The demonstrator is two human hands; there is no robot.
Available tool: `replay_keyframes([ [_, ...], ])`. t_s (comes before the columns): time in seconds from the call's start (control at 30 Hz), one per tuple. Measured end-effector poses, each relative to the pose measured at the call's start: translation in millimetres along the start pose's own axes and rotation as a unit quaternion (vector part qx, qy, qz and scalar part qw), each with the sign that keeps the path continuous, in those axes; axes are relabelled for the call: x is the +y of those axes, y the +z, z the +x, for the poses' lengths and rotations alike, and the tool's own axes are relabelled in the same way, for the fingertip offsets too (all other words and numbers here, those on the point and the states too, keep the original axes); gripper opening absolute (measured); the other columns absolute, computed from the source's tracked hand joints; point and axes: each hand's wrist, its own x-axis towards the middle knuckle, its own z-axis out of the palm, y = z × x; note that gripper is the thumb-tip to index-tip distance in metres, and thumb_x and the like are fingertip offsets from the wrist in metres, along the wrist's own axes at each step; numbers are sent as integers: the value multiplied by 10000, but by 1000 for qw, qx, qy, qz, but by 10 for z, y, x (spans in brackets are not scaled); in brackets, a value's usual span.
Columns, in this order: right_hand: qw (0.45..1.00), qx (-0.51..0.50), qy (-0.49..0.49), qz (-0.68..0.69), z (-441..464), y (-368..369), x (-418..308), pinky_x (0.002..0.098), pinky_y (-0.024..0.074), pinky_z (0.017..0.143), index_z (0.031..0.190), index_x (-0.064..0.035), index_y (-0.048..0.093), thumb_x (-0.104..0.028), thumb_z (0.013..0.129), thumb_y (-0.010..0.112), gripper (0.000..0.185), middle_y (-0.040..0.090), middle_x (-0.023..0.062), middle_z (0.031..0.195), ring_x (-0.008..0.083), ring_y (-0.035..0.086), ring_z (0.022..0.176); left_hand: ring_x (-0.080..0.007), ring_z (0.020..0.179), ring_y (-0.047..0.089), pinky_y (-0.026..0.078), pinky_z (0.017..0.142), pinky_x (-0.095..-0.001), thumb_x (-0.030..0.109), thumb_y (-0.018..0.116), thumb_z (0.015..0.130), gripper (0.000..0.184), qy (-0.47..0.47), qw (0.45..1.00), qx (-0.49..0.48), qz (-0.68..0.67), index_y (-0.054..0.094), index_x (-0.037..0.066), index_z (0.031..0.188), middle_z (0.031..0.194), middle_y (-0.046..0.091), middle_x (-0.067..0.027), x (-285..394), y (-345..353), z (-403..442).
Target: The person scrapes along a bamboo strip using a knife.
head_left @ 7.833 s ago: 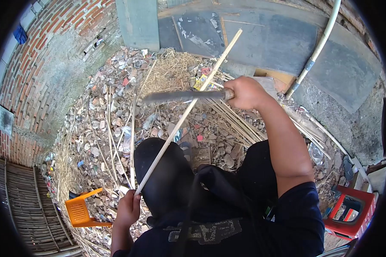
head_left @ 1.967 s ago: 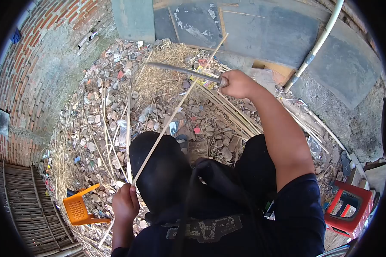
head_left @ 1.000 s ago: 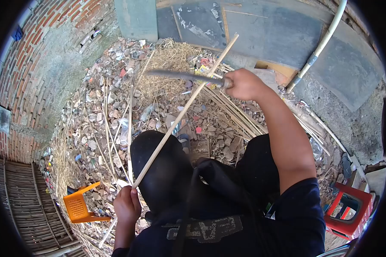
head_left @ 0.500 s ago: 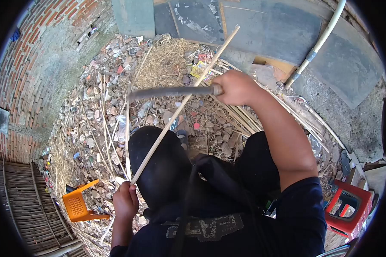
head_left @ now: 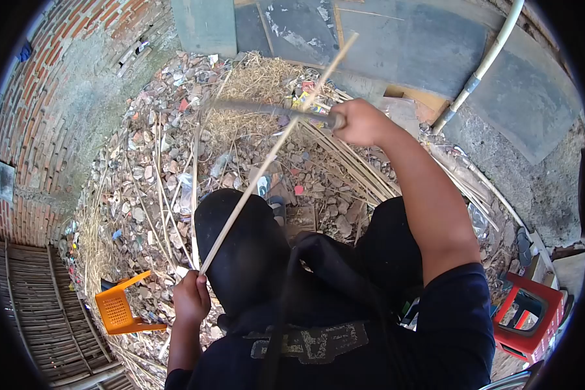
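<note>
My left hand [head_left: 192, 298] pinches the lower end of a long pale bamboo strip [head_left: 257, 177] beside my left knee. The strip slants up and away to the right, past my dark trouser leg, its far end blurred. Closed round the handle of a machete [head_left: 260, 108] is my right hand [head_left: 363, 122], out in front at arm's length. Its blurred blade points left and crosses the upper part of the strip. Whether the edge bites into the strip cannot be made out.
Rubble and litter cover the ground, with loose bamboo strips [head_left: 348, 162] at centre right and more at left. Dry shavings [head_left: 253, 84] are heaped ahead. An orange plastic chair [head_left: 116, 311] is at left, a red plastic stool [head_left: 533, 322] at right. A brick wall [head_left: 45, 123] rises left.
My right hand and the machete have moved slightly up and to the right, farther along the strip. The strip's far end has shifted slightly up and left. My left hand keeps its hold.
</note>
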Motion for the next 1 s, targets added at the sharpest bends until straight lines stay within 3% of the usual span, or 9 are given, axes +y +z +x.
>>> replay_keyframes([
  [0.03, 998, -2, 30, 46, 89, 21, 160, 453, 517, 715, 893, -58, 682, -181, 761, 707, 182, 678, 173, 773, 360, 653, 742, -480, 630, 614, 466, 569, -539, 207, 507, 1043, 240, -11, 1000, -2, -4, 587, 27, 907, 682, 610, -238, 33, -8, 6],
  [0.07, 999, 29, 7, -19, 165, 122, 297, 443, 514, 713, 922, -53, 689, -182, 775, 708, 197, 667, 173, 756, 356, 637, 722, -479, 630, 614, 465, 568, -538, 210, 504, 1045, 244, -22, 1000, -3, -8, 589, 27, 908, 681, 610, -238, 91, -33, -1],
  [0.17, 999, 28, 26, 22, 39, -6, -7, 477, 530, 769, 927, -57, 691, -203, 773, 671, 213, 708, 190, 875, 386, 675, 830, -479, 625, 608, 460, 565, -539, 207, 499, 1047, 243, -34, 999, -12, -19, 594, 23, 921, 681, 608, -234, 89, -59, -49],
  [0.3, 987, -2, -43, -156, -136, -92, -396, 471, 538, 793, 982, -75, 712, -201, 801, 647, 230, 703, 193, 876, 374, 690, 850, -479, 622, 606, 459, 562, -545, 190, 516, 1036, 218, -19, 1000, 4, 1, 586, 24, 914, 697, 613, -232, 60, -26, -29],
  [0.33, 996, -16, -16, -90, -40, -24, -223, 460, 538, 758, 927, -64, 708, -175, 755, 689, 205, 679, 157, 756, 367, 674, 790, -478, 622, 607, 459, 561, -546, 185, 520, 1033, 211, -17, 1000, 10, 4, 586, 24, 913, 699, 614, -232, 15, 7, -30],
  [0.43, 995, 24, 97, 25, 112, -60, 156, 489, 537, 785, 925, -36, 701, -165, 747, 682, 221, 685, 184, 782, 379, 680, 816, -474, 614, 605, 458, 554, -547, 169, 534, 1022, 192, -11, 999, 23, 20, 587, 25, 908, 697, 615, -230, 31, 3, -41],
  [0.67, 994, 51, -71, -73, -79, -70, -59, 459, 529, 749, 918, -2, 678, -181, 771, 693, 232, 668, 210, 767, 382, 659, 756, -478, 627, 613, 463, 566, -545, 190, 513, 1031, 224, -9, 1000, -13, 9, 592, 16, 914, 684, 618, -235, 21, -101, -24],
  [0.77, 998, -24, 45, 34, 66, -72, 228, 473, 534, 743, 915, -23, 682, -185, 789, 686, 205, 674, 195, 776, 369, 660, 745, -482, 631, 611, 462, 566, -539, 197, 504, 1036, 237, 2, 1000, 8, -4, 592, 16, 911, 686, 617, -240, -108, 49, -53],
  [1.0, 993, 19, -70, -90, -111, -58, -301, 450, 560, 750, 934, -77, 711, -148, 793, 649, 170, 700, 150, 790, 327, 687, 761, -483, 621, 603, 453, 558, -543, 184, 497, 1038, 233, -12, 1000, 4, -3, 577, 23, 890, 677, 596, -232, 18, -23, -83],
])
